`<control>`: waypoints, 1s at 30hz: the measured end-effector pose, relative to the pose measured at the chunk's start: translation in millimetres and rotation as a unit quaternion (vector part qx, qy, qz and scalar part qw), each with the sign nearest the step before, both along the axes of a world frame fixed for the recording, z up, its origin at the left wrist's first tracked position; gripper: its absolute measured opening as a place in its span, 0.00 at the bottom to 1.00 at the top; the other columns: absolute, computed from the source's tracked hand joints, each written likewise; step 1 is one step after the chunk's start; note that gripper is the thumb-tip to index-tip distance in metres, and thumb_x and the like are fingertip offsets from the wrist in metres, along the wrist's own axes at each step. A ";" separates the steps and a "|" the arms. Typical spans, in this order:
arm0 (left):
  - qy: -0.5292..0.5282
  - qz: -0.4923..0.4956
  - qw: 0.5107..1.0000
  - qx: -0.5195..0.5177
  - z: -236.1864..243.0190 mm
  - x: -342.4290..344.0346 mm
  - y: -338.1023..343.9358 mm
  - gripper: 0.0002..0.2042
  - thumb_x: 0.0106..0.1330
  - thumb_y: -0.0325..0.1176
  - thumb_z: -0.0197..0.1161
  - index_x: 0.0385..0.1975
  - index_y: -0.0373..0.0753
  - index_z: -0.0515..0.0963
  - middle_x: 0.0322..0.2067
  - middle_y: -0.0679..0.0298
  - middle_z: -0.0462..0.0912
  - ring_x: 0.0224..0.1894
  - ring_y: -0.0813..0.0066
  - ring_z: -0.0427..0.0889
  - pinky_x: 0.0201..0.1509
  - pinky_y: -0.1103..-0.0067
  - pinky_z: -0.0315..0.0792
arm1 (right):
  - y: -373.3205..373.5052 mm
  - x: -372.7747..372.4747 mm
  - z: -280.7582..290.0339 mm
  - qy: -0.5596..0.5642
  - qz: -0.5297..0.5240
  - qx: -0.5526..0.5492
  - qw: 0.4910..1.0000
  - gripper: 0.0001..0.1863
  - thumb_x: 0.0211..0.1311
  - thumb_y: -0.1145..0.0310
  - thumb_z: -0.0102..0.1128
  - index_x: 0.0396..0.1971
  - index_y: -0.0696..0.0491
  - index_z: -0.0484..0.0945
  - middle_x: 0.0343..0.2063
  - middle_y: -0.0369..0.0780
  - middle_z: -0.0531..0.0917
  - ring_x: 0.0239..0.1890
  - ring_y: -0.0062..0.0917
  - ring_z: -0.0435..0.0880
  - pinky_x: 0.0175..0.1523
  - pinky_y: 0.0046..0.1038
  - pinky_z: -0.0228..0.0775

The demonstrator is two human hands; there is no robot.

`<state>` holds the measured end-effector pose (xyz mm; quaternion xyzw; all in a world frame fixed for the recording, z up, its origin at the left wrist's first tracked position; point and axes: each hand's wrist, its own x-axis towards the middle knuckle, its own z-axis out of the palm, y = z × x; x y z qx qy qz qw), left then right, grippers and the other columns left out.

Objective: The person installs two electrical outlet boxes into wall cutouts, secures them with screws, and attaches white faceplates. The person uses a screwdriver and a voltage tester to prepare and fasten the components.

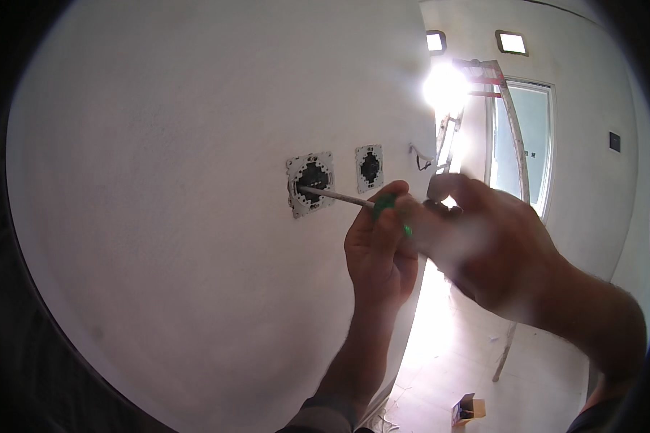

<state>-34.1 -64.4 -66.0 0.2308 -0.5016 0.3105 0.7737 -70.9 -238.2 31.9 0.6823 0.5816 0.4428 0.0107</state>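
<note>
A screwdriver (345, 198) with a green handle and a long metal shaft points left at the wall. Its tip meets the left side of a black socket insert (313, 180) in a square, pale mounting frame. My left hand (381, 260) is closed round the front of the handle, its thumb and fingers near the shaft. My right hand (495, 249), slightly blurred, has its fingers curled at the rear end of the handle. Most of the handle is hidden between the two hands. To the right, a second framed black insert (370, 169) sits in the wall, untouched.
Loose wires (421, 159) stick out of the white wall (166, 216) near its right edge. Beyond stand a ladder (516, 133) and a door (523, 137), with a bright glare beside them. An open cardboard box (469, 410) lies on the floor at lower right.
</note>
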 end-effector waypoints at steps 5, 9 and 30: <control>0.060 0.168 0.983 0.037 -44.9 -9.6 26.9 0.28 0.79 0.41 0.59 0.66 0.22 0.68 0.50 0.53 0.82 0.41 0.73 0.80 0.45 0.76 0.75 | 4.3 6.6 -4.4 0.146 0.074 0.049 0.985 0.17 0.68 0.70 0.65 0.53 0.61 0.78 0.46 0.46 0.80 0.33 0.28 0.84 0.40 0.31 0.81; 0.051 0.159 0.985 0.034 -37.2 5.0 16.3 0.28 0.79 0.42 0.58 0.66 0.20 0.68 0.49 0.54 0.81 0.41 0.72 0.80 0.45 0.75 0.75 | 13.9 -3.0 17.4 0.458 0.088 0.097 0.879 0.13 0.67 0.70 0.66 0.47 0.60 0.81 0.41 0.42 0.79 0.30 0.27 0.82 0.40 0.28 0.80; 0.250 0.335 0.908 -0.036 2.4 -1.0 36.5 0.17 0.79 0.38 0.61 0.57 0.31 0.77 0.38 0.62 0.85 0.36 0.78 0.81 0.42 0.79 0.76 | -4.3 81.7 -66.6 0.273 0.270 0.180 0.906 0.13 0.68 0.71 0.65 0.45 0.56 0.71 0.33 0.45 0.77 0.28 0.40 0.85 0.35 0.40 0.78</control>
